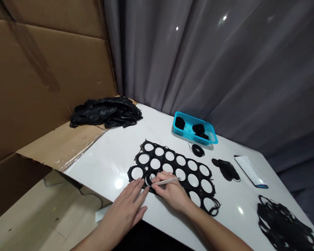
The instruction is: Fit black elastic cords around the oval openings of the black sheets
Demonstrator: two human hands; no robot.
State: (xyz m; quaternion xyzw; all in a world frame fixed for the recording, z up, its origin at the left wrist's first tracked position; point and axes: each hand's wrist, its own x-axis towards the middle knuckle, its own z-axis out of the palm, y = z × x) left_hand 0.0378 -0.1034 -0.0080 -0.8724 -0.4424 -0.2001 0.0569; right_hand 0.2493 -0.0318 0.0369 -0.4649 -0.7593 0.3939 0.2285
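A black, rubbery-looking sheet (174, 164) with rows of round holes lies flat on the white table (115, 150). My left hand (129, 205) rests palm down at its near left corner, fingers stretched out and fingertips touching the edge. In my right hand (172, 194) is a thin white pen-like tool (167, 181), pinched between thumb and fingers. The hand is over the sheet's near row, beside a hole with thin black loops (151, 176) in it. The tool's working tip is hidden by my fingers.
A blue basket (178, 132) holding black bundles stands at the back, with a black coil (198, 150) before it. To the right lie black pieces (228, 170), a paper pad (248, 170) and more holed sheets (277, 221). A black heap (107, 112) sits by the cardboard (49, 69).
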